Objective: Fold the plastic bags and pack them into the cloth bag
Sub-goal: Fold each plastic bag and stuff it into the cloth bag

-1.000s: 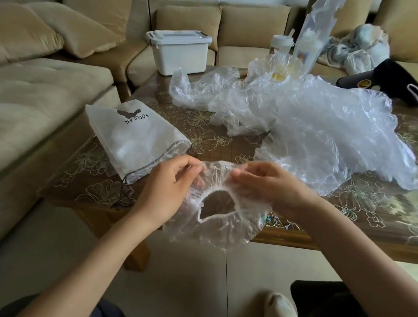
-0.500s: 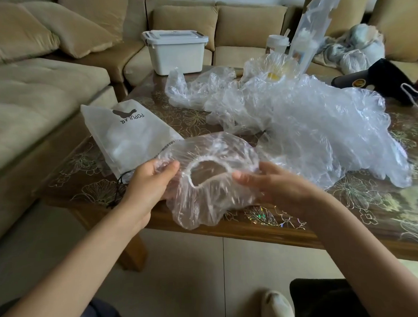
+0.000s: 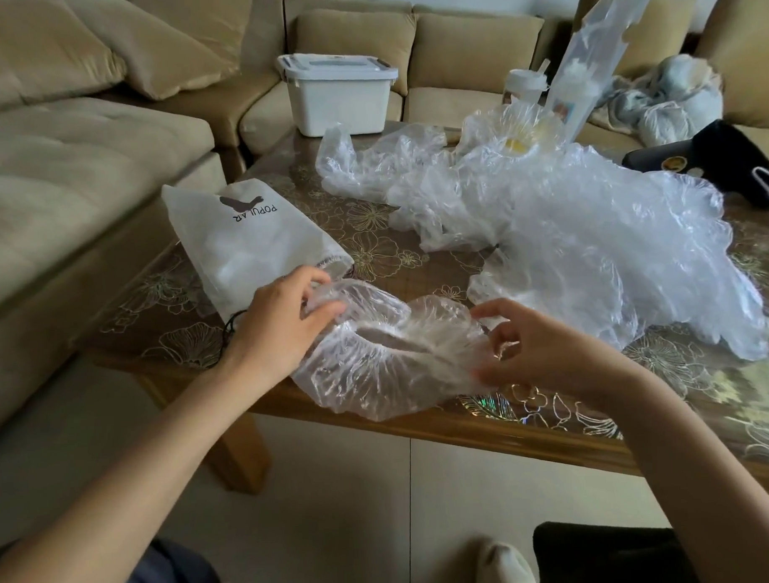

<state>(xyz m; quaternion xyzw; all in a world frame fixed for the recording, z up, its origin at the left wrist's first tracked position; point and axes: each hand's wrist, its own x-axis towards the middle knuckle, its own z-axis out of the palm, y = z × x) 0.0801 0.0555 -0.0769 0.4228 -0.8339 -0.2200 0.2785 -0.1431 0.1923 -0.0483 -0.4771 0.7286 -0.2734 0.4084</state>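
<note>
The left hand (image 3: 283,325) and the right hand (image 3: 546,349) are each pinching one end of a plastic bag (image 3: 377,372), beside the cloth bag (image 3: 250,239) on the table (image 3: 417,285).

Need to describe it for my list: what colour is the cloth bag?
The cloth bag is white with dark print, shown best in the head view.

The left hand (image 3: 279,325) covers the near end of the cloth bag (image 3: 250,239), hiding most of its mouth. Its fingertips blur into the film of the plastic bag (image 3: 377,370) it grips. The cloth bag's contents show only as pale shapes. At far right, a black object (image 3: 718,157) and the table (image 3: 466,426) run off the edge.
</note>
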